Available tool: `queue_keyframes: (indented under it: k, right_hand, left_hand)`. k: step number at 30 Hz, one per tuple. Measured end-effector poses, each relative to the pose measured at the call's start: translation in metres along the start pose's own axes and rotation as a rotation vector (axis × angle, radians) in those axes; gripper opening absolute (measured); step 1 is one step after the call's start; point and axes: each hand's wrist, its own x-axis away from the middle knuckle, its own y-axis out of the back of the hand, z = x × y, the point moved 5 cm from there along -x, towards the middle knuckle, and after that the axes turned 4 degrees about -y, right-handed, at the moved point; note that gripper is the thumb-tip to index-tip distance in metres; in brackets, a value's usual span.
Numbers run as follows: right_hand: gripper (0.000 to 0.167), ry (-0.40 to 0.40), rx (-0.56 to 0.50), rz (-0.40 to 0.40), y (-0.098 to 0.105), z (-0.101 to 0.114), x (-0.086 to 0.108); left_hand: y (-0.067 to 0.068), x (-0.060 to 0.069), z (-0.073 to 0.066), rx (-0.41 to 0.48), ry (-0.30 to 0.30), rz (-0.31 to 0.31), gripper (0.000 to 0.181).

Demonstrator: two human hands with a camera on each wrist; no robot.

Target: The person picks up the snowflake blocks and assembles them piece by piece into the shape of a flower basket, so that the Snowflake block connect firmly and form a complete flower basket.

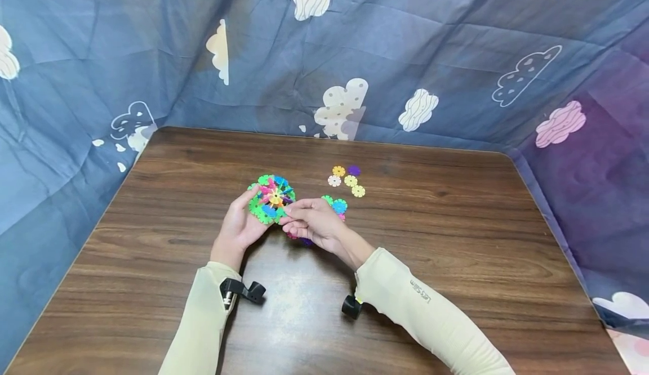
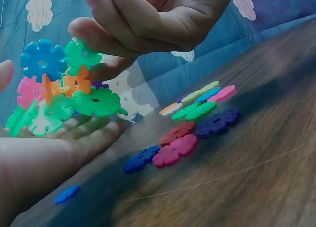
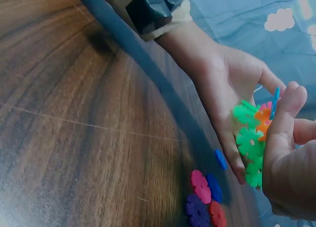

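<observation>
A round assembly of interlocked notched discs (image 1: 263,211), green around the outside with blue, pink, orange and yellow pieces inside, rests on the palm and fingers of my left hand (image 1: 237,226), its thumb at the upper edge. My right hand (image 1: 319,223) pinches a green disc (image 2: 81,56) at the assembly's near right edge, between thumb and finger. In the right wrist view, the right hand (image 3: 289,163) hides part of the assembly, whose green discs (image 3: 251,143) lie along the left fingers.
Loose discs in yellow (image 1: 358,191), orange (image 1: 338,170), white (image 1: 334,181) and purple (image 1: 354,170) lie beyond my right hand. More lie near it: pink (image 2: 174,150), red (image 2: 177,133), dark blue (image 2: 217,123) and green (image 2: 194,110). A patterned cloth (image 1: 284,82) stands behind the wooden table (image 1: 456,240).
</observation>
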Motion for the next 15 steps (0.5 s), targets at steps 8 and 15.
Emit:
queue_keyframes:
  k: [8, 15]
  right_hand:
    - [0.019, -0.021, 0.089, 0.006, -0.004, 0.002, 0.004]
    - [0.026, -0.033, 0.218, 0.048, -0.001, 0.012, 0.013]
  left_hand:
    - [0.004, 0.001, 0.002, 0.091, 0.006, -0.002, 0.030]
    - [0.005, 0.001, 0.002, 0.156, 0.012, 0.039, 0.031]
